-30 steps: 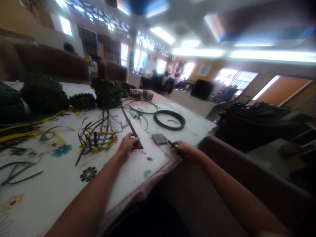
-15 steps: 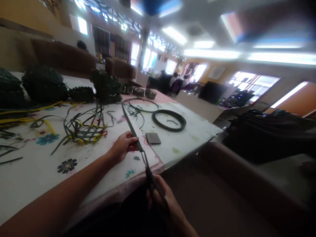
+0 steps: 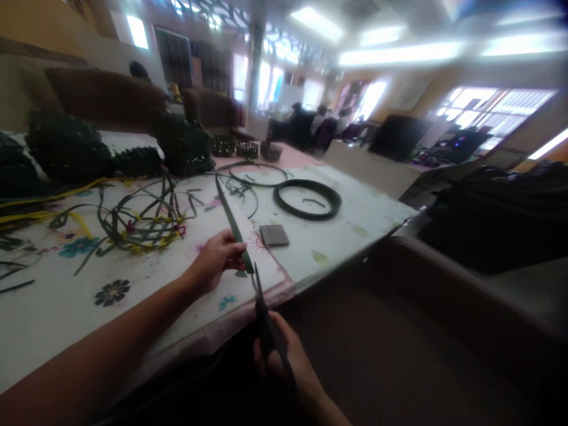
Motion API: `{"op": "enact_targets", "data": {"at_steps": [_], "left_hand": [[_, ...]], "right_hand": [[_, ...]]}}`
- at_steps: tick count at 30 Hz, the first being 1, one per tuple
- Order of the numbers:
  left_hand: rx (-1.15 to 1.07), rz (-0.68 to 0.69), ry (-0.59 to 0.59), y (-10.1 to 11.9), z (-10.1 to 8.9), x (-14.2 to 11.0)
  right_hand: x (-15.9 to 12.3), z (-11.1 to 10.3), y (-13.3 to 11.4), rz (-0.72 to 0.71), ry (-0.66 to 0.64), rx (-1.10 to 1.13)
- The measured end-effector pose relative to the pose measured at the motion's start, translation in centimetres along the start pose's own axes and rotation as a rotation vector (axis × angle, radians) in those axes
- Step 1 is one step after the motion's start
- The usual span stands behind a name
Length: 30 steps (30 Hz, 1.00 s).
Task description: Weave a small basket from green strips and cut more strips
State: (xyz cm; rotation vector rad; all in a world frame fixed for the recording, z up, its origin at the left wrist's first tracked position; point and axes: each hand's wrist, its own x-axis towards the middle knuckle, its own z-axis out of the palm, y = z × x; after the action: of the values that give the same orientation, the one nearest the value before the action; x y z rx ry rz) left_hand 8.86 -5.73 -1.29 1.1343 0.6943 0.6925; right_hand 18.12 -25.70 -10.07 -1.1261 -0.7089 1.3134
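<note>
My left hand [image 3: 220, 258] pinches a long dark green strip [image 3: 229, 213] near its lower end, above the table's front edge. The strip's far end reaches back over the table. In my right hand [image 3: 290, 349] is a pair of scissors [image 3: 261, 310], pointing up and away. Their blades are parted right at the strip's cut end; I cannot tell whether they touch it. A small green scrap lies on the cloth behind the blade tips. A flat grey square [image 3: 274, 235] rests on the table to the right of my left hand.
A dark coil [image 3: 307, 199] lies on the flowered tablecloth [image 3: 177, 313]. Left of it is a half-woven piece of green and yellow strips [image 3: 146, 222]. Dark green bundles [image 3: 66, 148] and small woven baskets [image 3: 247, 149] stand behind. A brown seat [image 3: 399, 331] is at right.
The view has tilted down and shifted slightly. My right hand with the scissors has moved a little left, and both hands stay close together at the strip's end.
</note>
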Motion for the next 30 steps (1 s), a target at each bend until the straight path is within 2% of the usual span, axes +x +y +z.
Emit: {"op": "enact_targets", "data": {"at_steps": [8,12,30], "left_hand": [[0.012,-0.031,-0.045,-0.1,0.5,-0.6],[0.027,-0.05,-0.084,0.0,0.5,-0.5],[-0.027,-0.063,-0.129,-0.7,0.2,-0.1]], "right_hand": [[0.1,0.9,-1.8,0.065,0.071,-0.009],[-0.2,1.3,-2.6,0.053,0.081,-0.006],[0.0,0.8,-2.6,-0.04,0.038,-0.083]]}}
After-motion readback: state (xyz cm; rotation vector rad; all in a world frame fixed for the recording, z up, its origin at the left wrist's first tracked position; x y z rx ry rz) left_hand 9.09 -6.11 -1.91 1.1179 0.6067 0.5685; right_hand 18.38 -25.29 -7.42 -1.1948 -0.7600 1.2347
